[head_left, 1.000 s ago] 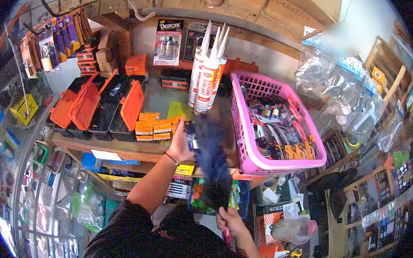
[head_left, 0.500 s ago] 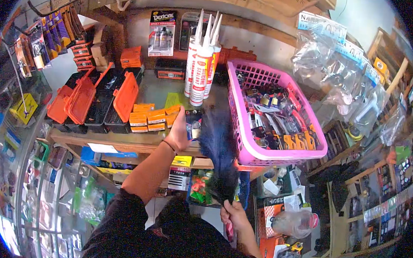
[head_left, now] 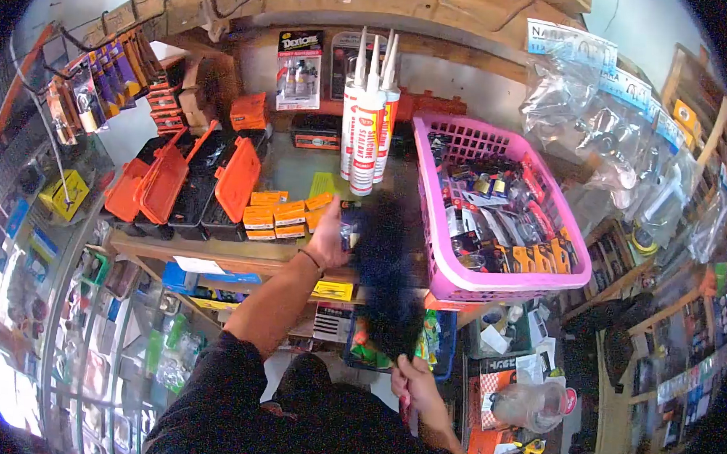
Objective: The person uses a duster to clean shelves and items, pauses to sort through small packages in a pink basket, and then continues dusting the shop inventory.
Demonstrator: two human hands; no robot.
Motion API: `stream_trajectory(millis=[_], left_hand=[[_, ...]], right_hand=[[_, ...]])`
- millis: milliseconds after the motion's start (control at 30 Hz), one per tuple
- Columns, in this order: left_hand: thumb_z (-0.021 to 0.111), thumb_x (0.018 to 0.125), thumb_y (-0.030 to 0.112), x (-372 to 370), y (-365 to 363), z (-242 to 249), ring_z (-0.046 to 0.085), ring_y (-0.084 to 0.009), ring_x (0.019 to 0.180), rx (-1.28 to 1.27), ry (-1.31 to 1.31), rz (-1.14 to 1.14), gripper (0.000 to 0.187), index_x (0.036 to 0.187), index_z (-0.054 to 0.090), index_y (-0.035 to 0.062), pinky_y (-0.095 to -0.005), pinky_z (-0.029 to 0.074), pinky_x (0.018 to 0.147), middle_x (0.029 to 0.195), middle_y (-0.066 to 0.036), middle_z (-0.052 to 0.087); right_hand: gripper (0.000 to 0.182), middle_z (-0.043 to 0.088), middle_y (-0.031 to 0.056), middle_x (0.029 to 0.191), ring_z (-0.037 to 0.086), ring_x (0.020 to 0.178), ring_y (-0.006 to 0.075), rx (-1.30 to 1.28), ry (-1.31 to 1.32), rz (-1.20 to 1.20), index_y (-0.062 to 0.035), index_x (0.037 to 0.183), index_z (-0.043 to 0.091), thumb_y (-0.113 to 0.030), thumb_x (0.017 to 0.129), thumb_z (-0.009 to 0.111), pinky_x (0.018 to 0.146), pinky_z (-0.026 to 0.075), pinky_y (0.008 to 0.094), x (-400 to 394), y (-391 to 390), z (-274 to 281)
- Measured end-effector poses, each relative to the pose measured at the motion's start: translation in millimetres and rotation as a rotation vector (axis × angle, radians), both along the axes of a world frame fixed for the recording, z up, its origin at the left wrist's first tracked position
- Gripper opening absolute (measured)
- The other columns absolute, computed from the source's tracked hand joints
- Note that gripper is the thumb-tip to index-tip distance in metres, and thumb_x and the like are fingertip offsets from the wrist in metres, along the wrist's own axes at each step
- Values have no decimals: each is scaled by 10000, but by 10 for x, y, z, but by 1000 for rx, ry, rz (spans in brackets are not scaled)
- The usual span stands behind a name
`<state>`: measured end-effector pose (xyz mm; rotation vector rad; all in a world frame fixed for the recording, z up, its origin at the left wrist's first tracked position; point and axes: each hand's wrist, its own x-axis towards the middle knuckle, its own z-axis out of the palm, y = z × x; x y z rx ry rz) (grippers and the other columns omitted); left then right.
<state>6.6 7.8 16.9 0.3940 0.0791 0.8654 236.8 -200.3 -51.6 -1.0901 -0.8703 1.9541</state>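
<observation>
My right hand (head_left: 416, 384) is wrapped around the reddish handle of a dark feather duster (head_left: 386, 288). Its feathers, blurred by motion, sweep over the shelf's front edge between my left hand and the pink basket (head_left: 507, 283). At the shelf edge, my left hand (head_left: 327, 237) is open, fingers stretched upward beside a group of small orange-yellow boxes (head_left: 288, 217). A small dark package (head_left: 351, 229) shows just right of that hand, partly hidden by the duster. Behind the feathers stand several silicone sealant tubes (head_left: 364, 143), nozzles up.
Black cases with raised orange lids (head_left: 239, 180) stand at the left of the shelf. Packaged hardware fills the basket. Plastic-bagged goods (head_left: 586, 116) hang at the right. Below are a blue bin (head_left: 446, 351) and a clear jar (head_left: 534, 408); a glass display case (head_left: 78, 325) runs along the left.
The view has shifted, so the shelf appears slightly lower and farther right. The duster's feathers have changed position and look more bunched; both hands keep much the same pose.
</observation>
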Motion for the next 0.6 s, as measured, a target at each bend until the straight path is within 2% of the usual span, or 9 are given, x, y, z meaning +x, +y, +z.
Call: stream_trajectory(millis=[67,100,167,233,300,367,467,533,600], left_hand=[[371,737,674,11,29,-9,443,-358,1097,-41,384,248,739,1217,414,113,-516,297,948,1233,-176,434],[371,737,674,-1,14,-48,443,-358,1097,-49,385,260,739,1217,414,113,-516,297,948,1233,-176,434],[372,751,656,-29,3,-106,381,-378,1150,25,-137,-82,735,1254,375,119,-558,275,941,1284,-180,373],[296,766,662,-24,27,-133,331,-337,1201,160,-28,-33,766,1317,278,130,-530,273,958,1335,-140,312],[293,759,674,47,-25,73,308,-328,1217,179,360,233,772,1315,281,139,-528,251,972,1348,-131,292],[320,749,683,5,65,-83,322,-352,1202,85,220,130,788,1306,294,127,-538,246,971,1336,-137,311],[282,791,642,18,10,-44,371,-402,1152,152,-137,-89,735,1283,321,97,-555,286,938,1269,-194,383],[294,778,657,-34,26,-20,362,-403,1159,-54,-55,-7,755,1288,315,101,-566,281,935,1278,-191,374],[261,791,650,5,-2,46,401,-380,1135,-172,9,72,742,1267,352,89,-534,303,939,1251,-184,411]], right_hand=[[389,371,13,461,321,330,91,10,-10,70,-75,566,396,-272,901,414,321,253,228,-9,16,-4],[394,377,16,459,326,332,91,28,-20,127,-75,557,396,-269,900,417,323,254,227,-11,25,-2],[408,379,14,457,322,329,92,28,-102,268,-80,546,390,-284,898,422,328,254,226,29,37,53],[409,365,2,461,314,344,87,84,-124,116,-84,550,393,-296,898,422,337,251,221,42,58,68],[410,362,-2,461,317,349,85,-12,-45,13,-87,548,386,-295,900,420,340,249,220,36,64,27],[398,367,4,462,328,350,87,27,-59,288,-88,559,386,-288,901,417,340,252,221,85,37,-36],[380,373,1,471,330,350,89,54,-90,170,-88,581,392,-295,898,421,340,251,219,16,-39,-23],[369,380,-2,473,328,346,84,34,-19,40,-91,586,396,-289,895,432,329,241,215,-37,-35,-39],[366,382,1,468,331,343,86,39,-29,124,-94,585,397,-287,894,433,327,242,217,-47,-29,-131]])
